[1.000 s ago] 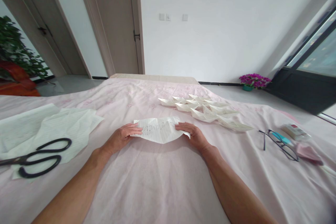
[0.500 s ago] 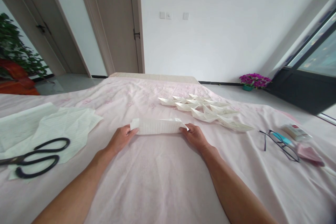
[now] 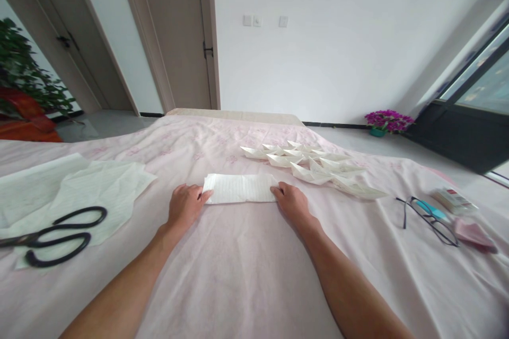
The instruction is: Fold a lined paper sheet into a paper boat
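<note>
A folded sheet of lined white paper [image 3: 240, 189] lies lengthwise between my hands on the pink bedspread [image 3: 234, 254]. My left hand [image 3: 186, 202] pinches its left end, thumb on top. At the right end, my right hand [image 3: 292, 201] grips it the same way, the fingers partly hidden beneath. Beyond my right hand several folded paper boats [image 3: 308, 161] stand in a cluster. To the left are loose sheets of thin lined paper [image 3: 115, 190], with black-handled scissors [image 3: 59, 235] resting on them.
On the right lie eyeglasses [image 3: 429, 220], a small blue item [image 3: 431, 210], a clear-wrapped pack [image 3: 453, 200] and a folded pink cloth [image 3: 475, 234]. Purple flowers [image 3: 388, 121] in a green pot stand on the floor past the bed. A leafy plant [image 3: 27, 74] is at far left.
The folded paper, raised and curled toward me before, now lies flatter with its lined face up. My hands have drawn slightly closer together and still hold its ends.
</note>
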The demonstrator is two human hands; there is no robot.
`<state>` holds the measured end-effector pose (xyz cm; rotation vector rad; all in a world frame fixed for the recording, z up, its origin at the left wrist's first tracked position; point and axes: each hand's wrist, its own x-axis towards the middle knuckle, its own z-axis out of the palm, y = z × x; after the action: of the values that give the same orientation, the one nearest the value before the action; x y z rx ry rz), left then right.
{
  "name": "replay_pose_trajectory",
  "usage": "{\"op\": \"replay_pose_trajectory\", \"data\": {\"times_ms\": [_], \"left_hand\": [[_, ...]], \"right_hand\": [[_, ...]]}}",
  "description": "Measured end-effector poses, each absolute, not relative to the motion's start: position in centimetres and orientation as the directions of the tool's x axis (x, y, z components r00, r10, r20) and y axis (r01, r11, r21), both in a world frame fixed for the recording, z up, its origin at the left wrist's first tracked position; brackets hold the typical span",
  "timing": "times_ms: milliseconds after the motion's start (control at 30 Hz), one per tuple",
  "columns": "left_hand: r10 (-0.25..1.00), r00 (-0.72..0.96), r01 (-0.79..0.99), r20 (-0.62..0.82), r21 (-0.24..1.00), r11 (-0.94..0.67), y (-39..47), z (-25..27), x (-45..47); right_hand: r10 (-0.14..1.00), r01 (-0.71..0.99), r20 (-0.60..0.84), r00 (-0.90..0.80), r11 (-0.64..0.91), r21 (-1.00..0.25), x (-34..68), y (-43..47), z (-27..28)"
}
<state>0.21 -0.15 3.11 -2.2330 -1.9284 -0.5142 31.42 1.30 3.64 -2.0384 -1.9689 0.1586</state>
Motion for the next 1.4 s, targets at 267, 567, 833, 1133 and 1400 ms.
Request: {"op": "replay_pose_trajectory", "data": {"times_ms": [267, 567, 833, 1133, 1400], "left_hand": [[0.946, 0.121, 0.989, 0.301, 0.043, -0.14, -0.4, 3.4, 0.3], [0.936, 0.123, 0.992, 0.33, -0.052, -0.112, -0.9, 3.5, 0.8], [0.911, 0.114, 0.993, 0.396, -0.053, -0.101, -1.5, 3.4, 1.0], [0.76, 0.547, 0.777, 0.351, 0.126, -0.617, -1.2, 2.3, 2.8], [0.892, 0.44, 0.879, 0.107, 0.152, -0.452, -2.7, 2.6, 8.1]], "right_hand": [[0.994, 0.974, 0.094, 0.048, -0.026, -0.226, 31.3, 1.3, 4.1], [0.99, 0.992, 0.127, 0.059, -0.044, -0.114, 30.6, 1.0, 4.0], [0.983, 0.993, 0.182, 0.027, -0.006, -0.118, 30.3, 0.9, 3.3], [0.987, 0.988, 0.153, 0.039, -0.015, -0.153, 30.1, 0.8, 3.5], [0.991, 0.987, 0.126, 0.055, -0.035, -0.157, 30.4, 0.9, 3.5]]}}
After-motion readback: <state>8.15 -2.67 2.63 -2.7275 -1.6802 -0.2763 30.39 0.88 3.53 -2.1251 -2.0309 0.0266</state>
